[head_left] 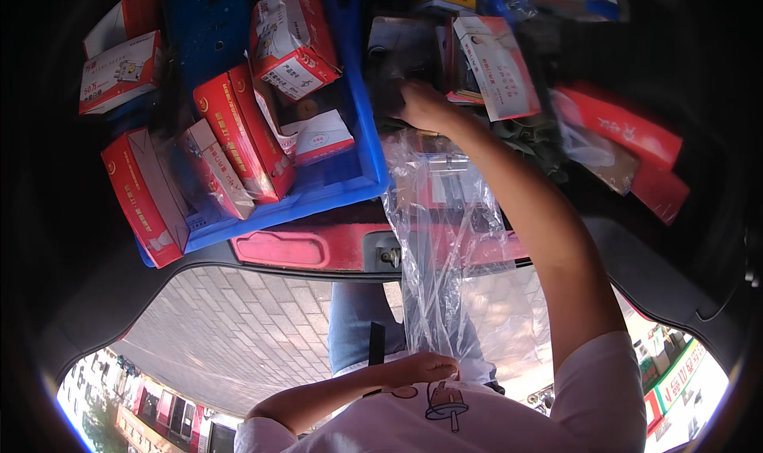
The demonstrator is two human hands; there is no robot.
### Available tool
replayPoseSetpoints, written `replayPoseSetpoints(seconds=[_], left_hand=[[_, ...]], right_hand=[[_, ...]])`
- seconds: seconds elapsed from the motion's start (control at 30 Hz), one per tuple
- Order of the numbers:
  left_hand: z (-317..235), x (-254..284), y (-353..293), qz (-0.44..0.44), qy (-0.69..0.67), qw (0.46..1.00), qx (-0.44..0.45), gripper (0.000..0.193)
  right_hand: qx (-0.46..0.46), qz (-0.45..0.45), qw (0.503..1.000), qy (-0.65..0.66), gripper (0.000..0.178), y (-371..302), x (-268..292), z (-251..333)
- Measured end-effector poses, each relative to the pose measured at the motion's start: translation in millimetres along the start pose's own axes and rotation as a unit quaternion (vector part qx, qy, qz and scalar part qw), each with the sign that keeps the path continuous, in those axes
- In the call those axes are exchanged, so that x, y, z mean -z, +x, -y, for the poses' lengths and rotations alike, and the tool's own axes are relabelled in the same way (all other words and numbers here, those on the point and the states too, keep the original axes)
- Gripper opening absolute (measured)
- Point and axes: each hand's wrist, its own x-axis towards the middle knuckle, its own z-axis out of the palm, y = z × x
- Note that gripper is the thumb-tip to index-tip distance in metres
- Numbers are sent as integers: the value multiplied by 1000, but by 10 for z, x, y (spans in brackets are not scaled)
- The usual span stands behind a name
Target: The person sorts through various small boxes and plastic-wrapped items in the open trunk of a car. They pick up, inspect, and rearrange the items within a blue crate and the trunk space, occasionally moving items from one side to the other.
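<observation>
A long clear plastic bag [433,254] hangs from the car trunk down toward my body. My left hand [433,366] is closed on its lower end, close to my shirt. My right hand [419,107] reaches into the dark middle of the trunk, beside the blue crate [367,127]. Its fingers are lost in shadow, so what they touch cannot be made out. Just below that hand, through the upper part of the plastic, shows a metallic item [449,165]. To the right of my hand leans a white and red box [494,67].
Several red and white boxes, one a tall red carton [242,135], stand in and around the blue crate. More red boxes [620,123] lie at the right. The pink trunk sill [342,246] with its latch [389,257] runs across the front. Paving [262,310] lies below.
</observation>
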Motion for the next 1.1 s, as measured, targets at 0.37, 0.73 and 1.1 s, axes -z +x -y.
replayPoseSetpoints(seconds=[0.37,0.73,1.1], left_hand=[[-237,21,71,85,-22,996,-1,24],[-848,-143,161,-112,209,966,-100,17],[-1011,105,-159,-502,384,758,-160,17]], right_hand=[[-153,-124,974,-107,94,-1403,-238,205],[66,71,284,954,36,-1885,-130,383],[-227,-135,619,739,25,-928,-287,24]])
